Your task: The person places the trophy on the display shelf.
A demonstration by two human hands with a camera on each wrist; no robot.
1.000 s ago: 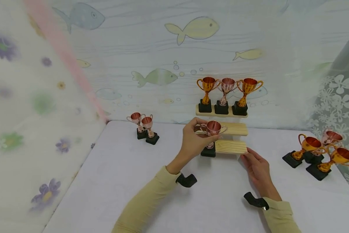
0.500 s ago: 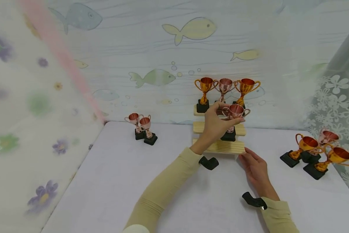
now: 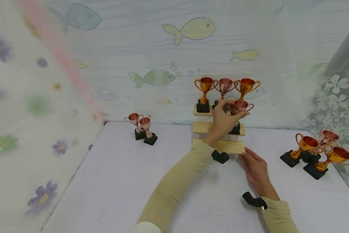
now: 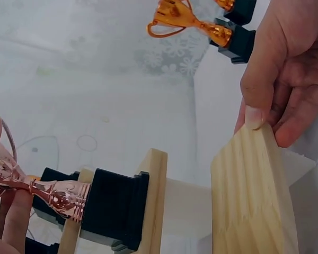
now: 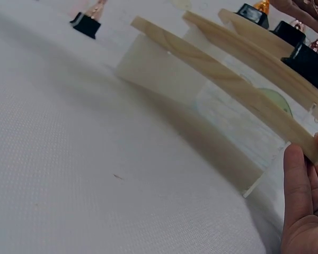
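My left hand (image 3: 223,119) holds a rose-gold trophy (image 3: 240,105) by its cup. In the left wrist view the trophy's black base (image 4: 114,209) is at the middle plank (image 4: 155,201) of a three-tier wooden shelf, near its right end, seemingly touching it. The thumb of my right hand (image 3: 256,170) presses on the right corner of the bottom plank (image 3: 234,147), with fingers beneath it. Along the top plank (image 3: 197,110) stand a gold trophy (image 3: 205,85), a rose-gold trophy (image 3: 224,85) and another gold trophy (image 3: 246,85), their lower parts partly hidden by my left hand.
Two rose-gold trophies (image 3: 145,123) stand close together at the table's back left. On the right are two gold trophies (image 3: 339,155) and a rose-gold trophy (image 3: 328,137), overlapping. Behind the shelf hangs a fish-patterned cloth (image 3: 158,77). A white cloth (image 3: 104,181) covers the table.
My left hand has carried the rose-gold trophy from the left of the bottom plank, up and rightward to the middle plank's right end. My right hand keeps its place on the shelf.
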